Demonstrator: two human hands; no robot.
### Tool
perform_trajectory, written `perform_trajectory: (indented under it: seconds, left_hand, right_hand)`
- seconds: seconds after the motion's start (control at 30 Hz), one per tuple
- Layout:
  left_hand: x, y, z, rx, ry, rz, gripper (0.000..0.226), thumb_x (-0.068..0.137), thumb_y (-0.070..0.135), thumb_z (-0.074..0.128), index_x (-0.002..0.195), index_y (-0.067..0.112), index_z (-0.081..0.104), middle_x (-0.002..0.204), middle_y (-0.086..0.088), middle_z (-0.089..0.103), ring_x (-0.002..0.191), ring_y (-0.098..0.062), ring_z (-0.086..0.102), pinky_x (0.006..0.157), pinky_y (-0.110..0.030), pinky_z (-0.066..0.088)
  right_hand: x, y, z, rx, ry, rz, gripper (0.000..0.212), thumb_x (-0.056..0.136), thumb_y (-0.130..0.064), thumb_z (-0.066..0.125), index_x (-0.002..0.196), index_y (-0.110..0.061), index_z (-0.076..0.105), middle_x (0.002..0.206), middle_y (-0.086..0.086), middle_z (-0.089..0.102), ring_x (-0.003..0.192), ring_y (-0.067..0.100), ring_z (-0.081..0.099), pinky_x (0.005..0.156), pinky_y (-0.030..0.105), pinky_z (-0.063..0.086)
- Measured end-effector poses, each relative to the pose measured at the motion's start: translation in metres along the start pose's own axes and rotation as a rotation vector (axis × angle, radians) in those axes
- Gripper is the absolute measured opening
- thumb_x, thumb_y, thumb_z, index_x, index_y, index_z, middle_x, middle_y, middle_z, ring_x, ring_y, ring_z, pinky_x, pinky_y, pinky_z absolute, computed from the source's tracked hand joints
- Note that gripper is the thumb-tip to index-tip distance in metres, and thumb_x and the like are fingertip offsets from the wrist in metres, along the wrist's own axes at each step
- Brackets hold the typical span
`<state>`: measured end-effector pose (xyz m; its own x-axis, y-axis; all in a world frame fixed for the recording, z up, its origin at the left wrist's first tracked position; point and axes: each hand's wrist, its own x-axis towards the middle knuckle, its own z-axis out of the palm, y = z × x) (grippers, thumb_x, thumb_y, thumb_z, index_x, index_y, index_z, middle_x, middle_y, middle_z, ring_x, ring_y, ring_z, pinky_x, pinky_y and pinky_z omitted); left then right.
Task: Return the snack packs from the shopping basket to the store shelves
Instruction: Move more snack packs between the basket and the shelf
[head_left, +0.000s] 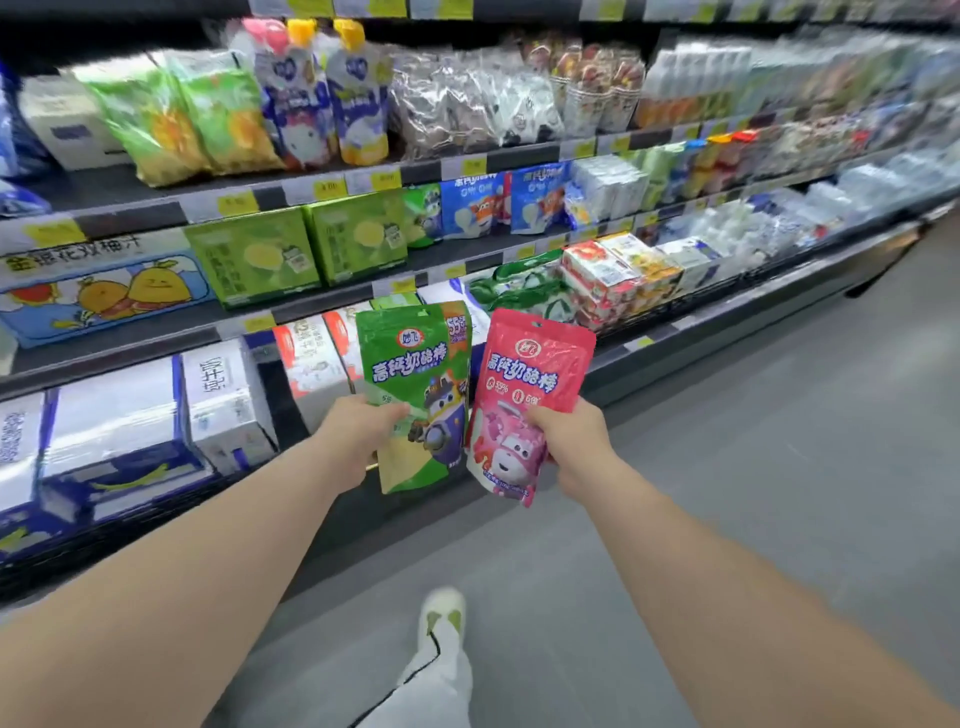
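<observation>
In front of the store shelves (322, 305), both arms stretch forward. The left hand (358, 441) clamps its fingers on the green snack pack (415, 358) at its left edge; the right hand (571, 441) clamps its fingers on the pink snack pack (530, 369). The 2 packs stand upright, side by side.

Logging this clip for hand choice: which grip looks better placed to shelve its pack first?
Left, probably. The left grip holds the green pack on the shelf side, below the shelved green pack; the right grip holds the pink pack further toward the aisle.
</observation>
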<state>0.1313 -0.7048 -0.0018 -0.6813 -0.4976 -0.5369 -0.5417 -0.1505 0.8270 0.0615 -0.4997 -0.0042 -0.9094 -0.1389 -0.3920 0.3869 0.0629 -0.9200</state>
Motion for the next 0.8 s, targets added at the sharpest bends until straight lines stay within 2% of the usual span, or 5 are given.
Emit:
perform_trajectory:
  seconds: [0.2,0.37,0.5,0.67,0.8]
  left_hand:
    - [0.113,0.057,0.044,-0.036,-0.049,-0.072,0.013,0.090,0.024,0.063,0.091,0.012,0.059,0.101,-0.015,0.065,0.086,-0.034,0.063,0.083,-0.048,0.052]
    - [0.187,0.108,0.073,-0.088,-0.049,-0.268,0.014,0.093,0.025,0.058,0.091,0.012,0.056,0.088,-0.013,0.065,0.074,-0.029,0.064,0.070,-0.049,0.056]
    - [0.223,0.135,0.096,-0.150,0.000,-0.335,0.012,0.094,0.027,0.056,0.088,0.017,0.054,0.087,-0.005,0.061,0.072,-0.023,0.059,0.051,-0.036,0.045]
    - [0.275,0.164,0.127,-0.259,0.053,-0.289,0.031,0.094,0.029,0.054,0.121,0.014,0.051,0.130,-0.011,0.054,0.117,-0.031,0.052,0.086,-0.059,0.047]
    - [0.310,0.181,0.154,-0.320,0.174,-0.239,0.037,0.096,0.033,0.050,0.124,0.009,0.047,0.133,-0.018,0.052,0.100,-0.029,0.056,0.078,-0.048,0.052]
  right_hand:
    - [0.123,-0.038,0.004,-0.044,0.057,0.049,0.021,0.083,0.000,0.059,0.081,-0.020,0.063,0.087,0.005,0.070,0.075,0.022,0.067,0.065,0.032,0.054]
    - [0.219,-0.073,0.011,-0.107,0.043,0.156,0.013,0.087,-0.008,0.057,0.097,-0.014,0.064,0.102,0.013,0.070,0.094,0.032,0.066,0.085,0.048,0.054]
    - [0.280,-0.091,0.009,-0.082,-0.066,0.222,0.011,0.090,-0.012,0.059,0.099,-0.015,0.063,0.096,0.009,0.070,0.081,0.027,0.067,0.067,0.039,0.054]
    - [0.369,-0.113,0.010,-0.054,-0.218,0.281,0.008,0.093,-0.016,0.057,0.096,-0.023,0.061,0.099,0.007,0.069,0.090,0.029,0.066,0.082,0.052,0.053]
    - [0.438,-0.130,0.013,0.030,-0.317,0.260,0.019,0.094,-0.008,0.052,0.095,-0.024,0.061,0.106,0.007,0.068,0.095,0.028,0.065,0.084,0.049,0.052]
